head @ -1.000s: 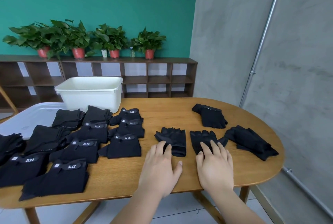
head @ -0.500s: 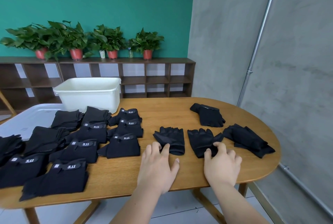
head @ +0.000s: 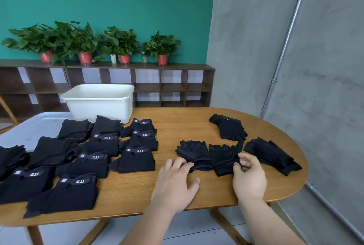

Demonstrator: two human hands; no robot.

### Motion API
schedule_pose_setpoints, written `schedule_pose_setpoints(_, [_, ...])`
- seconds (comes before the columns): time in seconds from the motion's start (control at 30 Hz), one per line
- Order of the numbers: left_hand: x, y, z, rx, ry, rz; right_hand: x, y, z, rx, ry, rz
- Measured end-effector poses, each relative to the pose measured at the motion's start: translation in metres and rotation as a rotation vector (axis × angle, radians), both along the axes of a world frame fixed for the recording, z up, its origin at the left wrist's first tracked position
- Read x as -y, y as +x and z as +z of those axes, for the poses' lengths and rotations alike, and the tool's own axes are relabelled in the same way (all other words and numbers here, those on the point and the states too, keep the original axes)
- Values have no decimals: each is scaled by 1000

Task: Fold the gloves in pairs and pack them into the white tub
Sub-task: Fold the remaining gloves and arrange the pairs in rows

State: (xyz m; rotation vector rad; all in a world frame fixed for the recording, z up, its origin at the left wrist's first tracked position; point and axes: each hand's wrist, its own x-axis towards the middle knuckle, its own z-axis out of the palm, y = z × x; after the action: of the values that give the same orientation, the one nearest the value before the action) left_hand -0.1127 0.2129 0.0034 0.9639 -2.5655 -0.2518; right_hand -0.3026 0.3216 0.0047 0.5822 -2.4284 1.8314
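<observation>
Two black fingerless gloves lie side by side near the table's front edge: the left glove point(head: 194, 153) and the right glove point(head: 223, 157). My left hand point(head: 174, 182) lies flat on the wood, its fingertips touching the left glove's cuff. My right hand point(head: 249, 176) pinches the right glove's cuff edge between thumb and fingers. Another glove point(head: 229, 127) lies farther back, and a stacked pair point(head: 272, 154) sits to the right. The white tub point(head: 100, 102) stands at the back left of the table.
Several folded black glove pairs with 5.11 labels point(head: 94, 158) cover the left half of the wooden table point(head: 189, 118). A white lid point(head: 35, 126) lies under the far-left ones. A shelf with potted plants point(head: 122, 43) lines the green wall.
My right hand went from flat on the right glove to curled, pinching its cuff edge. My left hand slid slightly toward the left glove's cuff.
</observation>
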Motion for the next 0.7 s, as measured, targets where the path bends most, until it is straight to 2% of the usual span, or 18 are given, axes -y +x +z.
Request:
schedule_pose_setpoints(0.07, [2, 0, 0, -7, 10, -24, 0, -3, 10, -15, -62, 23])
schedule_pose_setpoints(0.13, [3, 0, 0, -13, 25, -46, 3, -7, 24, -115, -67, 20])
schedule_pose_setpoints(0.33, [5, 2, 1, -11, 50, -93, 19, -6, 60, -707, 63, 124])
schedule_pose_setpoints(0.43, [5, 1, 2, -12, 51, -103, 31, -4, 51, -975, 281, 314])
schedule_pose_setpoints(0.53, [4, 2, 2, -16, 41, -113, 35, -1, 25, -920, 578, 647])
schedule_pose_setpoints(0.57, [4, 2, 2, -17, 41, -116, 32, 0, 18, -872, 607, 701])
schedule_pose_setpoints(0.7, [5, 1, 2, -26, 55, -115, 22, -4, 8, -755, 446, 630])
